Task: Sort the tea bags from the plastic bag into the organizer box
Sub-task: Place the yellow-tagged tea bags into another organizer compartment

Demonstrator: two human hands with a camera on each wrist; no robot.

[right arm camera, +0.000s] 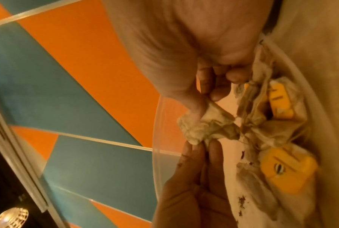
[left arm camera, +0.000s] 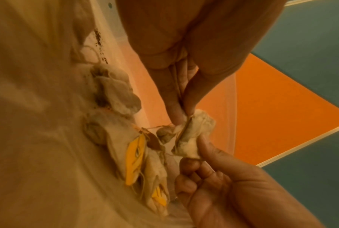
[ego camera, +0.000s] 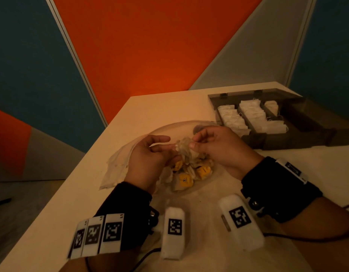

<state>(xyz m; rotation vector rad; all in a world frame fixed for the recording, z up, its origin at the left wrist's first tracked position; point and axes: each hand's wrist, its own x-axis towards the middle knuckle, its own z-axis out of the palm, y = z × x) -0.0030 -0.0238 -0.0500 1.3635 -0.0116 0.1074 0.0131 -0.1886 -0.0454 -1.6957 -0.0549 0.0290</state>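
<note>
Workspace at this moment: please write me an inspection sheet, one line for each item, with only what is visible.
Surface: pale table; loose tea crumbs show in the wrist views.
Job's things: crumpled tea bag pinched between both hands above the clear plastic bag; pile of tea bags with yellow tags lies in it. Organizer box stands open, far right; two rows look full, a third partly.
Clutter: white cloth or paper at the left of the bag.
Hands: left hand and right hand each pinch the same tea bag.
Cables: dark cable near the right forearm.
Surroundings: orange, teal and grey wall panels.
</note>
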